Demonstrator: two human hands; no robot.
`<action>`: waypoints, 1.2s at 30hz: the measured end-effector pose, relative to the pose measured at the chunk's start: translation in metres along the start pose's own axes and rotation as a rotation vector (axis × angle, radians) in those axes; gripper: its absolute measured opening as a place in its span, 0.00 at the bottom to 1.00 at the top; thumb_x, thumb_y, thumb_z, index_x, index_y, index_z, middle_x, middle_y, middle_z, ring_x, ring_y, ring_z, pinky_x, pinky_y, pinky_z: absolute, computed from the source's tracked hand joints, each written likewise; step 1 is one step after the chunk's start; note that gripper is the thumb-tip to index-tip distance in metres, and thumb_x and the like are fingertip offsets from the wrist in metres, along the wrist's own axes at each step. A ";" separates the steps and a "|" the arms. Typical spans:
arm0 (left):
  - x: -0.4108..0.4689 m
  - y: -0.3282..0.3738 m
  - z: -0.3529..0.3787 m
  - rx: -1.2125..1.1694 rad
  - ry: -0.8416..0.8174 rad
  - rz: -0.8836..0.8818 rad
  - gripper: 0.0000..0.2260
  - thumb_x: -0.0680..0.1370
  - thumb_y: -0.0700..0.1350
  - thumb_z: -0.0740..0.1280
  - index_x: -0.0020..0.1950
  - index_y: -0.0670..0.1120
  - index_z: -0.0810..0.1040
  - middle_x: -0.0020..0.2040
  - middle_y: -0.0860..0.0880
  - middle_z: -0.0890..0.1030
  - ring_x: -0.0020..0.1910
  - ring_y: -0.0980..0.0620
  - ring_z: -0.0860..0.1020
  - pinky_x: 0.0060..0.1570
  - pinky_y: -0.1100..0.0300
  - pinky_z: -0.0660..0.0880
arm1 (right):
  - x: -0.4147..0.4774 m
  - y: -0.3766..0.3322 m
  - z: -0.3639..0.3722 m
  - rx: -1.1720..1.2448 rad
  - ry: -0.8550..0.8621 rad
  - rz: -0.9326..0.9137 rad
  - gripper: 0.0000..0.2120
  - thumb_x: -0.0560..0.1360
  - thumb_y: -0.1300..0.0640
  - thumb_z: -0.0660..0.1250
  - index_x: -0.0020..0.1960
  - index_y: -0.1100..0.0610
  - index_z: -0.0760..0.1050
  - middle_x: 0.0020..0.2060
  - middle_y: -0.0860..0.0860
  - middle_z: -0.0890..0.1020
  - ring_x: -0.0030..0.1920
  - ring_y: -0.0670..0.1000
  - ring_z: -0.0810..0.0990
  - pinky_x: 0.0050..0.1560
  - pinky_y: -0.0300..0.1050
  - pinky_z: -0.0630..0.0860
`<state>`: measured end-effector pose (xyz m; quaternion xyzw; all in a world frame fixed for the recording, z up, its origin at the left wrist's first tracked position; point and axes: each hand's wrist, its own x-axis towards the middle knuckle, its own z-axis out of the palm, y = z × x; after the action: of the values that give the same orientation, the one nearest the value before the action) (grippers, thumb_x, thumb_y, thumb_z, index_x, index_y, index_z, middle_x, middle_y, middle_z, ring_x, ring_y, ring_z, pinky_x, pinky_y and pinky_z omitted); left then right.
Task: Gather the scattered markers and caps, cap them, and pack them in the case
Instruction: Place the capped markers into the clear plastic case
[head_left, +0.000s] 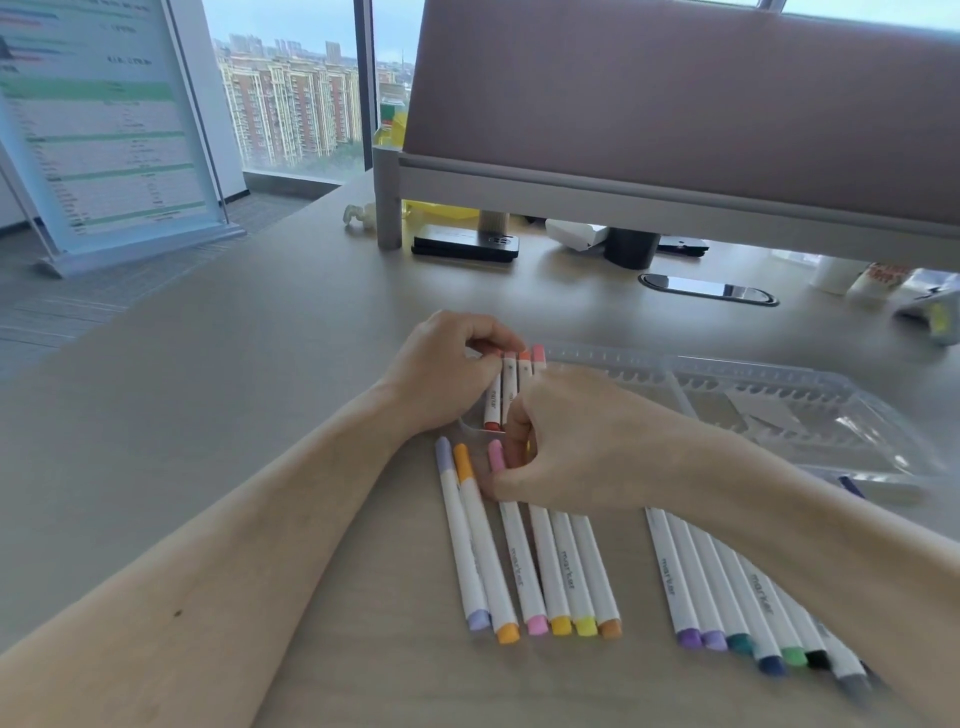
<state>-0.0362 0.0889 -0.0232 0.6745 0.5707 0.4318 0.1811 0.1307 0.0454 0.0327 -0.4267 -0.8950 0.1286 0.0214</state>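
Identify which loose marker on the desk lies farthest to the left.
The lilac-capped marker, at the left end of the left-hand group. The amber-capped marker lies just right of it, and every other loose one lies further right.

Pale desk (208, 415) with capped markers (563, 566), clear case (779, 395), perhaps phone (465, 244).

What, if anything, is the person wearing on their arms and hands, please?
Nothing that shows: the left hand and right hand are bare, with no gloves, rings or watch visible; the left forearm and right forearm are uncovered, with no sleeve in view.
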 end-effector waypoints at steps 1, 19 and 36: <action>0.000 0.000 0.000 0.000 -0.002 0.001 0.16 0.76 0.34 0.65 0.51 0.52 0.87 0.44 0.62 0.84 0.46 0.64 0.80 0.45 0.74 0.71 | 0.000 -0.001 0.000 -0.005 0.007 -0.001 0.16 0.71 0.47 0.71 0.29 0.52 0.72 0.25 0.48 0.73 0.28 0.50 0.73 0.35 0.55 0.79; -0.004 -0.001 0.001 0.187 -0.118 0.052 0.12 0.77 0.57 0.72 0.59 0.59 0.83 0.56 0.60 0.79 0.56 0.59 0.75 0.54 0.64 0.69 | 0.034 0.070 -0.036 0.711 0.166 0.366 0.14 0.82 0.52 0.68 0.50 0.63 0.82 0.39 0.58 0.86 0.29 0.46 0.83 0.32 0.37 0.79; -0.003 0.001 0.002 0.314 -0.105 0.114 0.16 0.78 0.59 0.70 0.64 0.59 0.80 0.59 0.60 0.79 0.59 0.57 0.73 0.58 0.61 0.60 | 0.051 0.075 -0.015 0.574 0.153 0.374 0.12 0.77 0.52 0.74 0.48 0.62 0.79 0.33 0.52 0.87 0.36 0.48 0.88 0.41 0.41 0.84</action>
<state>-0.0337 0.0864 -0.0251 0.7476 0.5817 0.3109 0.0782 0.1575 0.1333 0.0252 -0.5684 -0.7244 0.3443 0.1834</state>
